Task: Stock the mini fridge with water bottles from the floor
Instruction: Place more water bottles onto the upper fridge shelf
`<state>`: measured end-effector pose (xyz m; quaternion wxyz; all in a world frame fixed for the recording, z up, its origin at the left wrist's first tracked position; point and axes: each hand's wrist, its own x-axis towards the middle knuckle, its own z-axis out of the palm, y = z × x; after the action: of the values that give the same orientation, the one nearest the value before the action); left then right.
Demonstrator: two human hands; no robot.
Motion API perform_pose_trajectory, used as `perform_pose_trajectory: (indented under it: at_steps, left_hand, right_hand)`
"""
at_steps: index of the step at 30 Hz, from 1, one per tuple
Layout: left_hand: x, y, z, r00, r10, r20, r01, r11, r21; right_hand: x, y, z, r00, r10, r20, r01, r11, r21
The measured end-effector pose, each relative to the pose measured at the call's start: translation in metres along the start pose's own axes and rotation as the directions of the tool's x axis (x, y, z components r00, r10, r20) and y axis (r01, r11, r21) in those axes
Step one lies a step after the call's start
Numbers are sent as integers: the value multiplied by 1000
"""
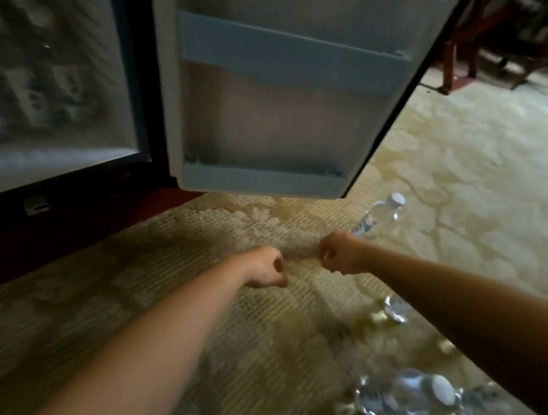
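The left hand [266, 267] and the right hand [340, 254] were both curled into fists just above the carpet [472, 200], knuckles facing each other with a narrow gap between them, and neither had hold of anything. A water bottle [379, 215] with a white cap lay on its side on the carpet at two o'clock from the right hand, cap pointing away from the person. Its lower end was hidden behind that hand, so I could not tell whether the two touched. More bottles [406, 394] lay in a blurred heap at five o'clock from the hands, partly under the right forearm, with another blurred one [395, 309] between the heap and the right hand.

At twelve o'clock the fridge door [287, 102] hung wide open, showing an upper shelf rail [281, 51] and a lower door shelf [262, 177]. The fridge [35, 98] itself stood open at ten o'clock, its contents too blurred to make out. A dark wooden chair [502, 24] stood well apart at two o'clock, beyond the door.
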<state>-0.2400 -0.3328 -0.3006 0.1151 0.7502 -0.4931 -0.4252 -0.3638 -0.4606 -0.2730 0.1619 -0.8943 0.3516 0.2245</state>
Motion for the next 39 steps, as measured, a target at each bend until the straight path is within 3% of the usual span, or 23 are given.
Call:
perform_pose_trajectory:
  at_steps: [4, 10, 13, 16, 23, 29, 35, 39]
  left_hand:
    - [21, 28, 24, 994, 79, 79, -81, 997, 14]
    - [49, 66, 55, 976, 164, 147, -168, 986, 19]
    - [51, 79, 66, 968, 200, 154, -202, 979, -8]
    - [49, 79, 74, 961, 216, 173, -217, 976, -10]
    - [52, 59, 67, 975, 170, 141, -164, 985, -51]
    - [40, 25, 35, 996, 77, 52, -71, 992, -103]
    - [-4, -31, -7, 1000, 27, 1, -27, 995, -99]
    - [-48, -77, -35, 998, -20, -66, 3, 970, -245]
  right_hand:
    - [-18, 48, 2, 995, 93, 48, -81, 975, -206]
    - [-46, 116, -1, 960, 256, -112, -278, 842, -461]
    - [-55, 142, 5, 909, 404, -104, -412, 833, -370]
    - [-59, 152, 14, 903, 426, -62, -428, 875, -228]
    - [-39, 119, 2, 971, 181, -156, -207, 963, -173]
    - [-17, 58, -15, 991, -68, -116, 57, 993, -99]
    - [1, -34, -37, 944, -324, -66, 327, 945, 26]
    - [9, -104, -46, 879, -455, -143, 474, 865, 163]
